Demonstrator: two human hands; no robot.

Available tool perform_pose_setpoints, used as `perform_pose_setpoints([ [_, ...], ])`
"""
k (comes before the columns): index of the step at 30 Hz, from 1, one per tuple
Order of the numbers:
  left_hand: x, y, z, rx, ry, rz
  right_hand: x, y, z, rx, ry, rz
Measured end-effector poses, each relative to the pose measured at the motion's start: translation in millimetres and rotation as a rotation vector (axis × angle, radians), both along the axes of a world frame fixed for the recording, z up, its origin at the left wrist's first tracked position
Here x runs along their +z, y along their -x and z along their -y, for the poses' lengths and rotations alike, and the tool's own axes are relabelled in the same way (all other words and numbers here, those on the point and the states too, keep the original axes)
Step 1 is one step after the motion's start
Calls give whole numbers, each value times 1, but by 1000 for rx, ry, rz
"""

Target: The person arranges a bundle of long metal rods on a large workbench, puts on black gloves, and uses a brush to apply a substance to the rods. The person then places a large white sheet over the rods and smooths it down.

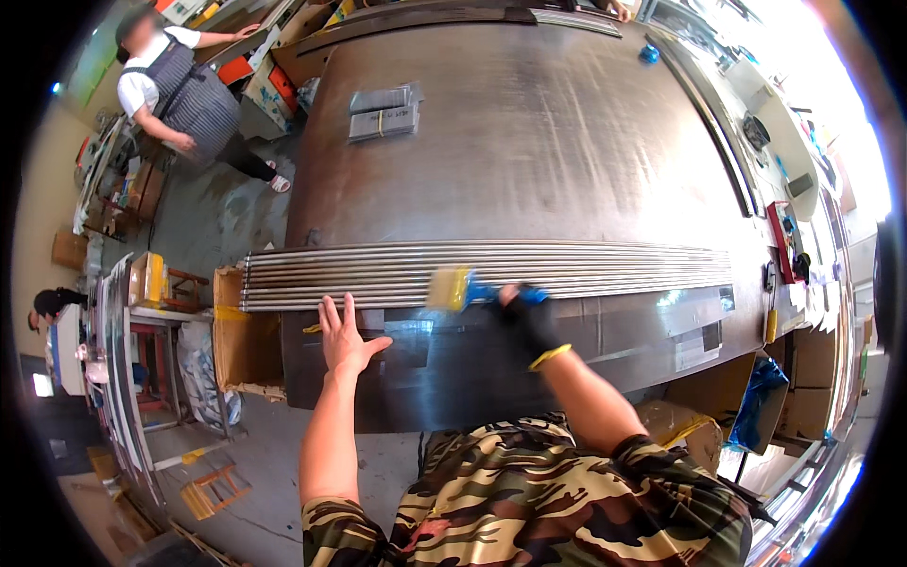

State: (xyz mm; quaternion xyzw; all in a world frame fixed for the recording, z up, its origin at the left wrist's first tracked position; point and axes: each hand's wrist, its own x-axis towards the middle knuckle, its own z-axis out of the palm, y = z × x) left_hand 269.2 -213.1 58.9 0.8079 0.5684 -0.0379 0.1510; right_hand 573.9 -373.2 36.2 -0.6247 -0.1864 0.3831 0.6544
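A row of long, thin metal rods (359, 274) lies side by side across the near part of the dark table (472, 161). My left hand (346, 342) is bare, its fingers spread, the fingertips at the near edge of the rods. A black glove with a yellow cuff covers my right hand (525, 326), which is closed around the blue handle of a wide paintbrush (451, 288). The pale bristles rest over the rods, to the right of my left hand. Motion blurs the glove and brush somewhat.
Two bundles of flat grey pieces (383, 121) lie at the table's far left. A small blue object (648, 54) sits at the far right. An open cardboard box (248, 345) stands against the left edge. A person in a striped apron (203, 104) stands beyond the left side.
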Motion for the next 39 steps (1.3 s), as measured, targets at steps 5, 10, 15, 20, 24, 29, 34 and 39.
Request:
perform_pose_setpoints([
  [5, -6, -3, -1, -13, -25, 27, 4, -9, -8, 70, 68, -58],
  [10, -1, -1, -1, 6, -9, 37, 25, -22, -41, 29, 63, -29],
  [15, 2, -2, 0, 8, -3, 43, 8, 31, -38, 326, 108, 369],
  [20, 2, -1, 0, 3, -31, 32, 23, 11, -67, 208, 80, 140],
  [24, 1, 0, 1, -11, -64, 34, 19, 15, -79, 232, 105, 156],
  [29, 5, -3, 0, -4, -53, 38, 10, 13, -97, 392, 130, 243],
  [34, 7, -1, 1, 20, -24, 31, 37, 11, -122, 315, 75, 20],
  [39, 9, -3, 1, 20, -24, 57, 37, 5, -130, 256, 58, -61],
])
